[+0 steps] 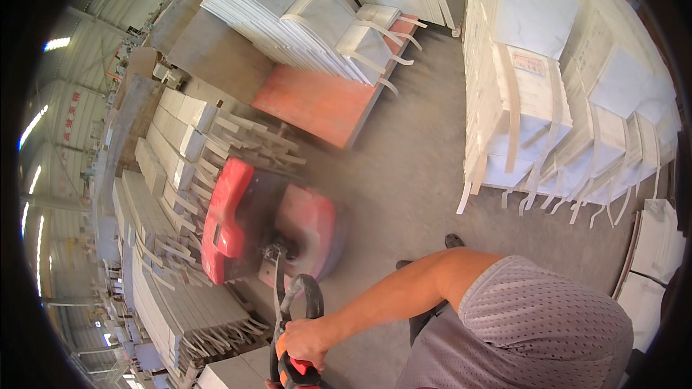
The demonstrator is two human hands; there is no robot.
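Note:
A bare right arm in a grey perforated short sleeve reaches across to the left. My right hand (306, 342) is closed round the grip of a black control handle (314, 295) with red and orange parts. A thin shaft joins this handle to a red and black powered pallet truck (231, 220), whose body is slightly blurred. Its forks cannot be made out. A small skin-coloured patch shows at the lower edge beside the handle, too little to tell whose fingers it is. My left hand is not plainly visible.
Strapped stacks of white marble slabs (537, 11) stand on the right. Ahead, more slabs (317, 18) lean on a reddish platform (317, 101). Bundled long pale strips (155, 245) line the left, close to the truck. Grey concrete floor (411, 158) runs between them.

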